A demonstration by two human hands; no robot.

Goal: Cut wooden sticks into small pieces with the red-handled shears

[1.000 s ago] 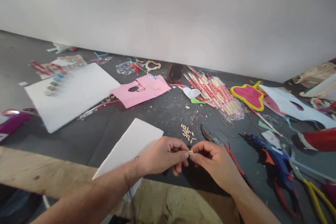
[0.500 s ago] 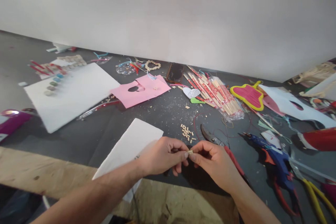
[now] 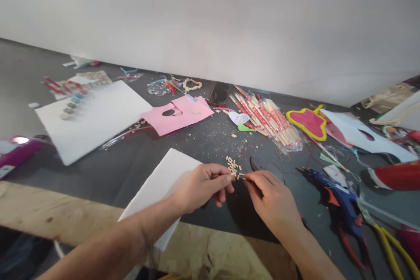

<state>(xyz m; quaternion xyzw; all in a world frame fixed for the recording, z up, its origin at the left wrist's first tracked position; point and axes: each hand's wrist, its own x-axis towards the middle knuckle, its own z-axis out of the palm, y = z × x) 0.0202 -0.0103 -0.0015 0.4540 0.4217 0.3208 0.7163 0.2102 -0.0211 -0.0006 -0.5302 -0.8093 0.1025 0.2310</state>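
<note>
A small pile of short, pale wooden stick pieces lies on the dark tabletop, just beyond my fingertips. My left hand is closed in a pinch at the pile's near edge, with a small wooden piece at its thumb and fingertip. Slightly apart from it, my right hand pinches another short wooden piece. Under and behind the right hand lie pruning shears, mostly covered; the dark blade tip shows. A white sheet sits beneath my left wrist.
Wrapped chopsticks, a pink cut-out sheet and a phone lie farther back. At right are a blue glue gun, yellow-handled pliers and a pink-and-yellow shape. A white board lies left.
My hands were together around small wooden pieces; now they have parted slightly and moved forward to the pile. The right hand now covers more of the pruning shears.
</note>
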